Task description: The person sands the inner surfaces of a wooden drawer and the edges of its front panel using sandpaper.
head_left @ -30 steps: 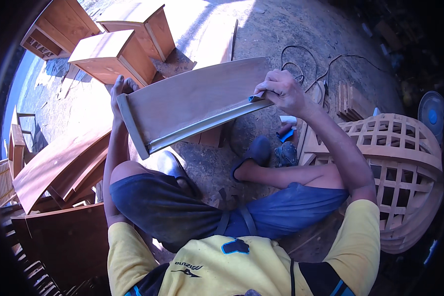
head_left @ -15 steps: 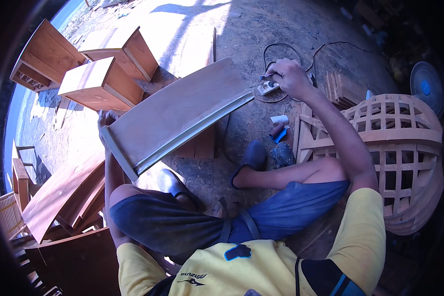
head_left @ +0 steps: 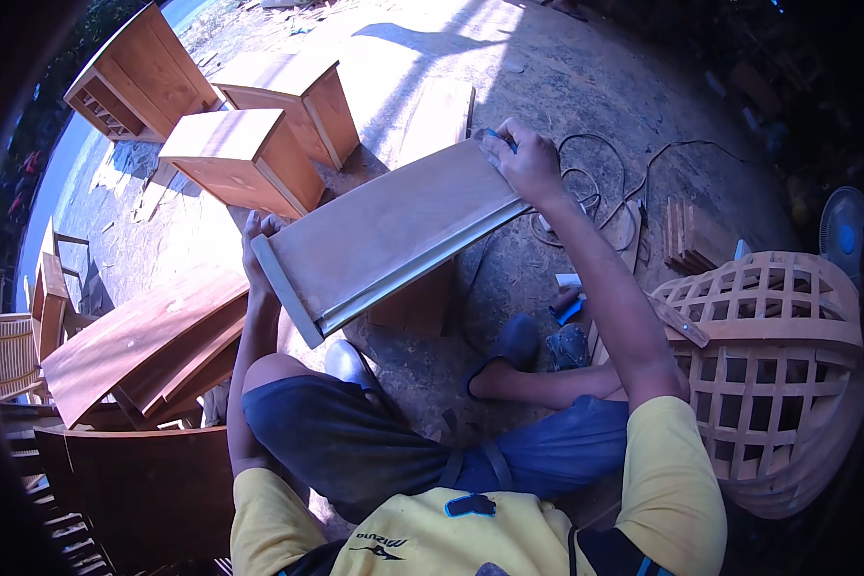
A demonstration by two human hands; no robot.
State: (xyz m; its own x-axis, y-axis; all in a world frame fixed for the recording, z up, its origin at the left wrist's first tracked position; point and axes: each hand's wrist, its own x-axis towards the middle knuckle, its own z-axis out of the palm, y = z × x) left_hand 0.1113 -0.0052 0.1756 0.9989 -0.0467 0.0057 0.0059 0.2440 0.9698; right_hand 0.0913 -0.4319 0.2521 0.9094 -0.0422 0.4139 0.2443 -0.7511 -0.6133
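A long wooden drawer (head_left: pixel 403 206) is held tilted above my lap. A pale strip runs along its near side, and a thicker board closes its left end. My left hand (head_left: pixel 262 228) grips the upper corner of that end board, thumb and fingers wrapped round it. At the opposite, far right end, my right hand (head_left: pixel 528 158) rests on the drawer's corner with curled fingers. A small bluish piece shows between those fingers, mostly hidden, and its kind is unclear.
Wooden cabinets (head_left: pixel 240 158) stand at the far left; curved reddish panels (head_left: pixel 154 336) lean beside my left leg. To my right are a slatted wooden lattice frame (head_left: pixel 768 384), stacked wood blocks (head_left: pixel 696 235) and a fan (head_left: pixel 843 233). A cable (head_left: pixel 634 187) loops across the floor.
My right hand has come from beyond the drawer's right end onto its far corner. The view has shifted, and the drawer sits at a slightly different angle. My left hand keeps its grip.
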